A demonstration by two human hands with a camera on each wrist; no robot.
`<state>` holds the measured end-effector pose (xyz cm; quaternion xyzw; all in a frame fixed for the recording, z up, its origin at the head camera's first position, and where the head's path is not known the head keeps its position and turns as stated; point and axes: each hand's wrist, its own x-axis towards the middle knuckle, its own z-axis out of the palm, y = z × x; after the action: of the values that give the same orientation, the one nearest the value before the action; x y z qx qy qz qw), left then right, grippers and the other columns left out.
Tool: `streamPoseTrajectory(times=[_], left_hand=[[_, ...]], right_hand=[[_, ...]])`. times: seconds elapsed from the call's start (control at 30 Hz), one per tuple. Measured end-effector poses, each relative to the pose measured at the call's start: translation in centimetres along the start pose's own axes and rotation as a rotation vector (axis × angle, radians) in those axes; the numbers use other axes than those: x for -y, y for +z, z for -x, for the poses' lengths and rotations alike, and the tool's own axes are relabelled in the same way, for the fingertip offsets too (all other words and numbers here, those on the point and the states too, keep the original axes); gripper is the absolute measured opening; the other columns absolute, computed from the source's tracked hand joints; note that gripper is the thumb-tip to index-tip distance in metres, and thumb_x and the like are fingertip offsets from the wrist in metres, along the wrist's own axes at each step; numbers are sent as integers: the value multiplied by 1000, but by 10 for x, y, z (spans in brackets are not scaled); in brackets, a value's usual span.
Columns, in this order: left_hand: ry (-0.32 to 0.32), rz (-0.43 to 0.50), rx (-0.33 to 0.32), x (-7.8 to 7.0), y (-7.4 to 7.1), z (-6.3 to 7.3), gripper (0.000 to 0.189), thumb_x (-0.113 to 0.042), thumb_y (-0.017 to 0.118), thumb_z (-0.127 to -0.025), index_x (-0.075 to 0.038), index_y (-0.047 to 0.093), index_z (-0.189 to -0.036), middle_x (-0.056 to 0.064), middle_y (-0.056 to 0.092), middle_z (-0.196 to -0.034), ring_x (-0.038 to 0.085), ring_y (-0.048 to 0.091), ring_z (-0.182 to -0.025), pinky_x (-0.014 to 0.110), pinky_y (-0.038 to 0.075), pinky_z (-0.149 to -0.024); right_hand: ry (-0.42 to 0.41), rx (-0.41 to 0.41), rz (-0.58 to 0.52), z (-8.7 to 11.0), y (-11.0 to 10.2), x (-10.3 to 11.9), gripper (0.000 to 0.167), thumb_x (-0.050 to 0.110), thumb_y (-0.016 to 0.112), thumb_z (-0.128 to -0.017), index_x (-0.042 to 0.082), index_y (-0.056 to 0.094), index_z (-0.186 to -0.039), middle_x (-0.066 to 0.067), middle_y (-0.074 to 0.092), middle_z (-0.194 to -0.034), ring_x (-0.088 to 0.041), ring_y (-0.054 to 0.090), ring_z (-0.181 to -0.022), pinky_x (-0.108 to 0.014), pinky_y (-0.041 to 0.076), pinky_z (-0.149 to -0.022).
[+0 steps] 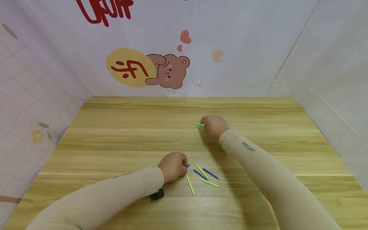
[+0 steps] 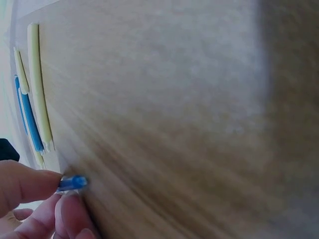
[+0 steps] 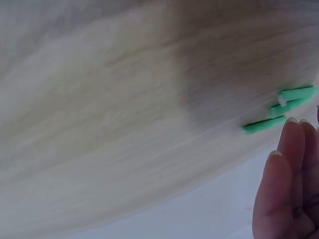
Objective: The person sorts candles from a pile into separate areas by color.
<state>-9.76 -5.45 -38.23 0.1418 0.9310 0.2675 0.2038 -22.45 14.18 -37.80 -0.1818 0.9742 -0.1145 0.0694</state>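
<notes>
In the left wrist view, the thumb and fingers of my left hand (image 1: 173,166) pinch a short end of a blue candle (image 2: 73,182). Just right of that hand lie thin yellow candles (image 1: 190,185) and blue candles (image 1: 211,173), some crossing each other on the wooden table. Farther back, my right hand (image 1: 215,126) is beside several green candles (image 3: 264,125) lying close together. Its fingers extend in the right wrist view, fingertips right at the green candles. Part of the green group is hidden behind that hand in the head view.
The wooden table (image 1: 120,143) reaches back to a white wall covering (image 1: 244,38) printed with a bear. A small black object (image 1: 157,194) lies by the left sleeve. White side walls border the table left and right.
</notes>
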Motion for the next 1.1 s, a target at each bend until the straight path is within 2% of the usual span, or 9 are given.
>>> streamPoseTrajectory(times=[0.2, 0.6, 0.93, 1.1], left_hand=[[15, -1, -9, 1, 0, 2, 14, -4, 73, -78, -10, 61, -77, -2, 56, -73, 14, 48, -65, 27, 40, -60], [20, -15, -4, 2, 1, 0, 15, -5, 73, -79, -11, 60, -76, -3, 55, -73, 14, 47, -64, 26, 39, -60], [21, -22, -6, 2, 1, 1, 14, -5, 73, -78, -11, 60, -76, -3, 56, -74, 14, 48, -64, 26, 39, -60], [21, -25, 0, 3, 1, 1, 13, -5, 73, -78, -11, 61, -77, -2, 56, -75, 14, 48, -65, 27, 40, -61]], right_hand=[[-3, -43, -65, 10, -4, -1, 30, 4, 61, -84, 7, 70, -112, -7, 71, -94, -23, 65, -87, -40, 52, -76], [-52, -112, -79, 28, -4, 0, 25, 5, 64, -85, 6, 71, -108, -4, 69, -89, -21, 62, -80, -38, 50, -71], [-79, -133, -128, 43, -9, 12, 22, 6, 64, -85, 4, 72, -105, -4, 70, -86, -19, 63, -75, -37, 50, -70], [-77, -110, -153, 52, -11, 15, 21, 7, 65, -85, 4, 72, -105, -4, 69, -85, -18, 63, -75, -37, 50, -71]])
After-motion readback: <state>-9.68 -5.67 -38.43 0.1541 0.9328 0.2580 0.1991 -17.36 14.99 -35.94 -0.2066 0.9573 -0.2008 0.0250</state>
